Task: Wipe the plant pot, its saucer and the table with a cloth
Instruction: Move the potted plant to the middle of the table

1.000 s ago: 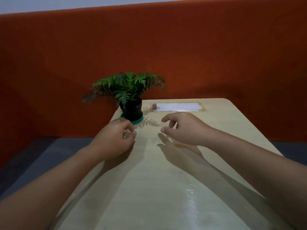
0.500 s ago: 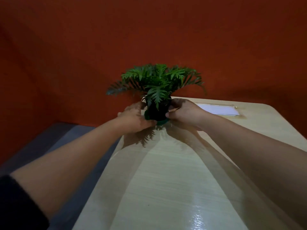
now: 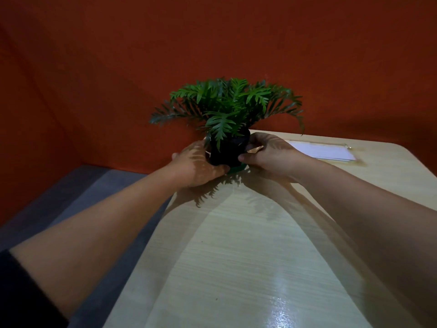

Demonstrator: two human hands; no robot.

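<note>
— So where is the plant pot (image 3: 228, 151)?
— At the far left of the surface (image 3: 248, 245), on its green saucer (image 3: 237, 169).
— And the hands?
— Left hand (image 3: 197, 165) and right hand (image 3: 269, 155) clasp the pot's sides. White cloth (image 3: 324, 150) lies flat to the right.

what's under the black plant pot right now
A green saucer sits under the black pot, on the table. Only its front right edge shows; the left hand and right hand gripping the pot cover the rest.
</note>
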